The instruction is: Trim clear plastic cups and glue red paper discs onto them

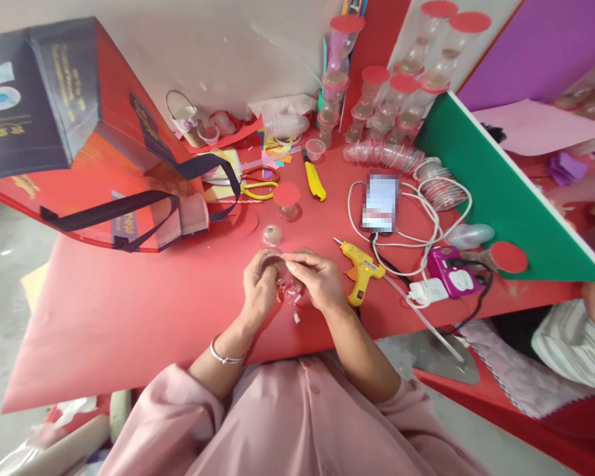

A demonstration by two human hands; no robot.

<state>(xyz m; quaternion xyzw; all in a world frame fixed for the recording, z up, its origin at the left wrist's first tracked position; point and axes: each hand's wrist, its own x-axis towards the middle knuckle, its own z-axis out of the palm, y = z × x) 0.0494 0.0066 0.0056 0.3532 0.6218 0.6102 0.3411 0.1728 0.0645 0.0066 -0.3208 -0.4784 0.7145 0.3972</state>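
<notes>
Both my hands meet over the red table (129, 311) near its front edge. My left hand (258, 291) is closed round a small clear plastic cup (270, 262), its open mouth turned up. My right hand (315, 279) pinches at the cup's rim with thumb and forefinger; what the fingertips hold is too small to make out. Small clear scraps (296, 317) lie on the table under the hands. Another clear cup (272, 233) and a cup topped with a red paper disc (287, 196) stand just beyond my hands.
A yellow glue gun (361, 270) lies right of my hands, with a phone (380, 202), white cables and a purple charger (451, 272). A red bag (79, 132) fills the left. Stacked red-capped cups (401, 86), scissors (258, 182) and a yellow knife (315, 178) sit behind. Another person's arm (575, 330) is at right.
</notes>
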